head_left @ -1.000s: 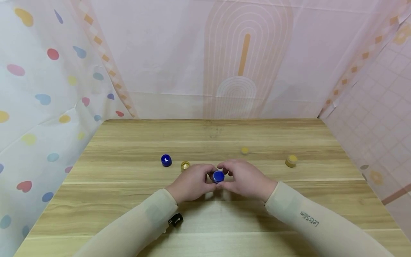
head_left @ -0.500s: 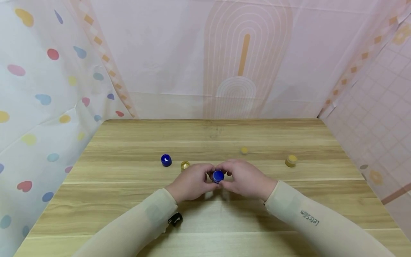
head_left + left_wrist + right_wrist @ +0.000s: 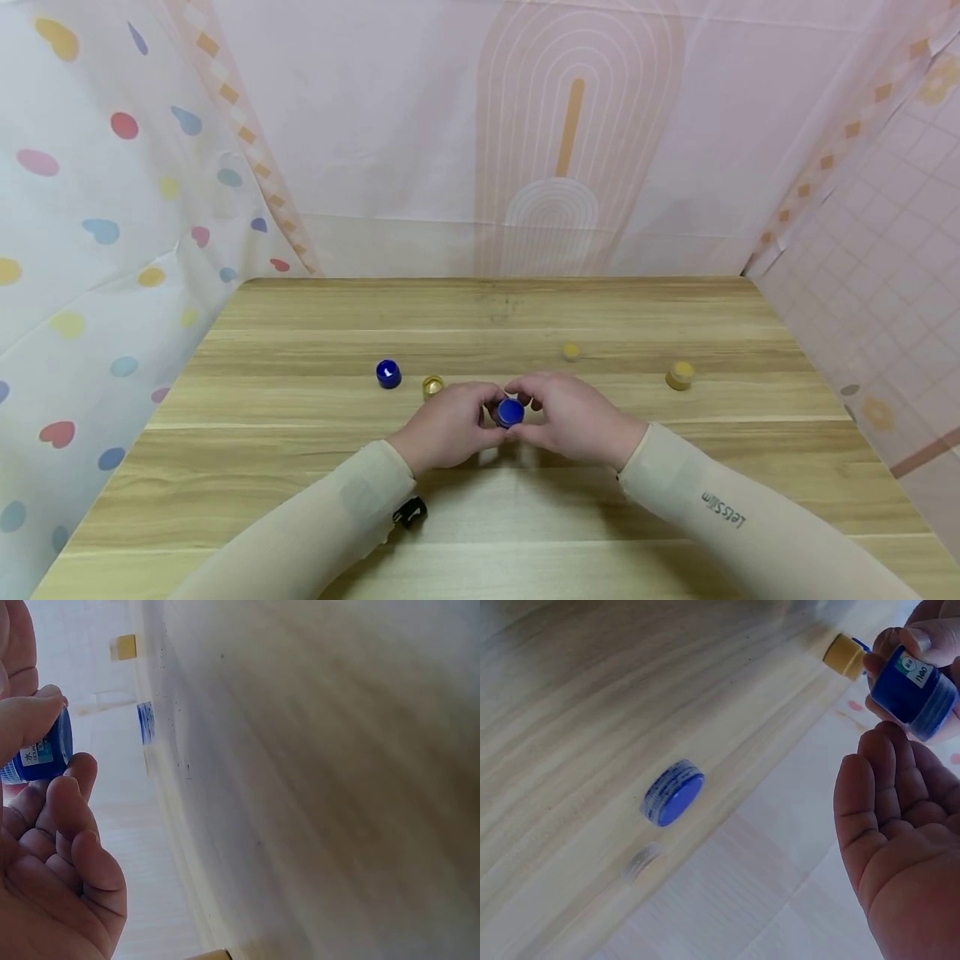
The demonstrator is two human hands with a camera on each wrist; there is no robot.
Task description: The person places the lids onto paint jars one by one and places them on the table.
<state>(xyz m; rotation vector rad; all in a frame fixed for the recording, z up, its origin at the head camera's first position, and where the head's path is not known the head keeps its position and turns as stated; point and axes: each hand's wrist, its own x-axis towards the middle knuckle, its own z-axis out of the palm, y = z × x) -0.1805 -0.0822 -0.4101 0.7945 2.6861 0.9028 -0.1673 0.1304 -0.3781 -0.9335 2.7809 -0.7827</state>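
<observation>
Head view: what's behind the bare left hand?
A small, round, glossy yellow jar shows past the left hand; its lower part is covered. Anything fully behind can't be seen.

Right hand (image 3: 576,418) turned slightly around blue jar (image 3: 511,412) since half second: thumb (image 3: 528,432) slipped leftward at near side, index fingertip (image 3: 516,387) rightward behind.

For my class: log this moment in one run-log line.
left hand: holding blue jar; right hand: holding same jar; lid: on jar; yellow jar: on table, right of both hands
</observation>
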